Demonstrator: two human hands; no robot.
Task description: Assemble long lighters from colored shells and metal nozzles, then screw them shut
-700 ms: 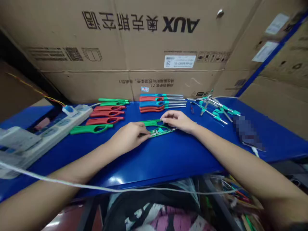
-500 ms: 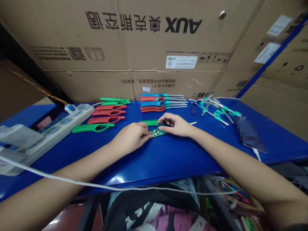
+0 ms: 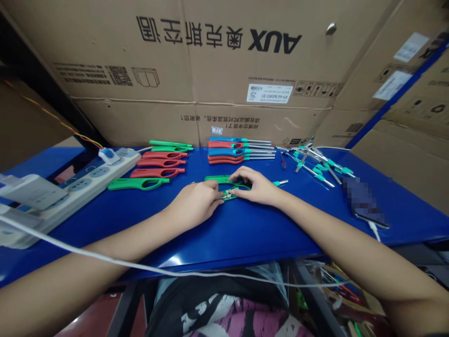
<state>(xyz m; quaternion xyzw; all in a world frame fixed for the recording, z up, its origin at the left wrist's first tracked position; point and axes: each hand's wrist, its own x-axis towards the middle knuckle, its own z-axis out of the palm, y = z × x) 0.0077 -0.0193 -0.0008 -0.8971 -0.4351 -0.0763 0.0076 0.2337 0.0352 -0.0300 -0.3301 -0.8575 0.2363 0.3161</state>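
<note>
Green lighter handle half, inner side up, lies low in mid-table between the two hands, on the blue table. Small pale parts show inside it; too small to identify each one.

Left hand: thumb and forefinger pinched on the near-left end of this half, steadying it. Right hand: thumb tip down at the pale parts, forefinger arched apart from it towards a second green half just behind; remaining fingers curled, partly hidden. Can't make out whether it grips anything or only presses.

Metal tube with a teal collar pokes out beyond the right hand; its inner end is covered, so its seating in the handle is unclear.

Step in hand, as I judge it: settling the inner parts in the exposed half. From here the work calls for a firm left pinch and light, exact thumb pressure, so that nothing springs or slides out of place. The parts would want to lie flat before the second half could sit over them.

Around: red handles to the left, lighters with rods stacked behind, loose teal-collared tubes heaped to the right.
</note>
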